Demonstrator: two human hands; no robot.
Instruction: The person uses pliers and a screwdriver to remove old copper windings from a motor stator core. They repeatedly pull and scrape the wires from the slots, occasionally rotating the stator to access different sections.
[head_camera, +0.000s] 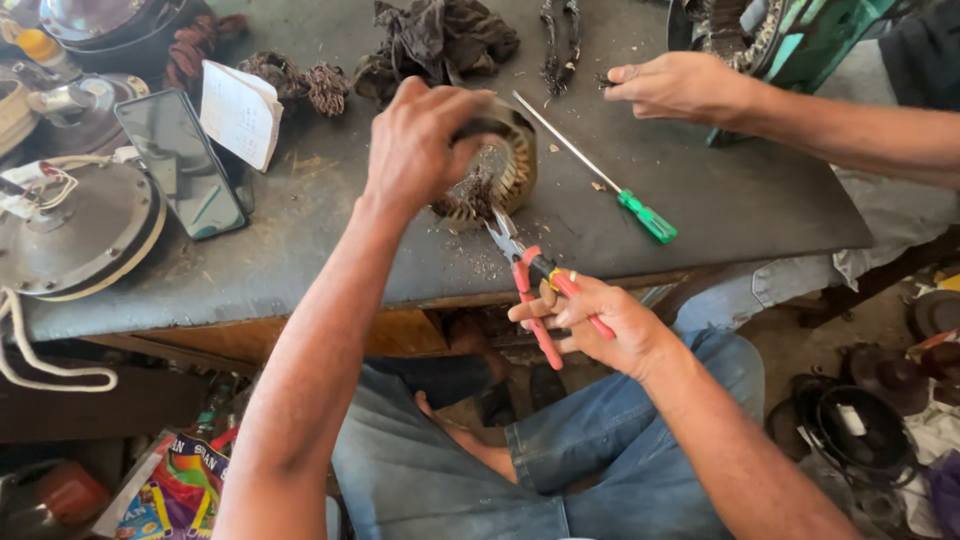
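The left hand (420, 140) closes its grip on the round stator (500, 170) at the frame's centre, while the pliers (530, 285) gripped in the right hand (590, 320) point up-left from just below, their tip touching its lower edge.

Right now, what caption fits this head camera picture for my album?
Left hand steadies a round motor coil on the workbench while right hand works red-handled pliers at its edge.

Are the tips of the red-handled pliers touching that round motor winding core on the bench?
Touching. In the head view, the pliers, held by the right hand, have their tips against the lower edge of the winding core that the left hand grips; no gap shows.
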